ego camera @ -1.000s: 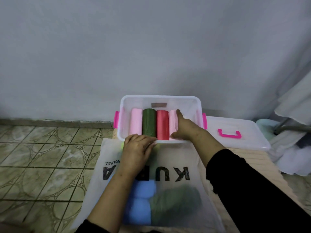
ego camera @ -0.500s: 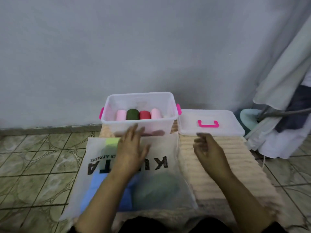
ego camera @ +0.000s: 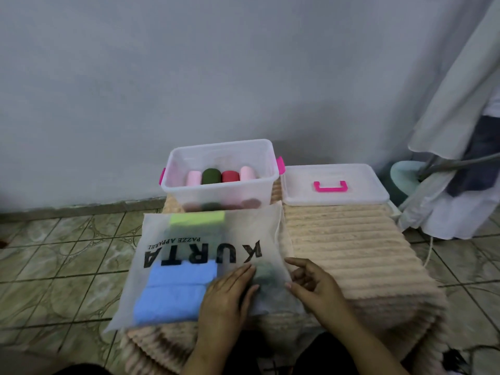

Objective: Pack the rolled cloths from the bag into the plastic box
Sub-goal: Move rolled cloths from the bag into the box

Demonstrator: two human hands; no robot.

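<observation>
The clear plastic box [ego camera: 173,182] with pink latches stands at the back and holds several rolled cloths: pink [ego camera: 193,178], dark green [ego camera: 211,176], red [ego camera: 230,176] and pink [ego camera: 248,173]. The translucent bag [ego camera: 243,226] printed KURTA lies in front of it. Through the bag show blue rolled cloths [ego camera: 173,293], a lime green cloth [ego camera: 197,218] and a dark green roll [ego camera: 266,274]. My left hand [ego camera: 226,296] rests flat on the bag beside the dark green roll. My right hand [ego camera: 313,282] touches the bag's right edge with loosely bent fingers.
The box's lid [ego camera: 359,190] with a pink handle lies to the right of the box. Everything sits on a ribbed beige blanket [ego camera: 351,253]. Tiled floor [ego camera: 54,266] lies at the left, a grey wall behind, hanging clothes [ego camera: 460,131] at the right.
Both hands have pulled back from the box to the near end of the bag. The right hand has left the pink roll in the box. The camera has backed away.
</observation>
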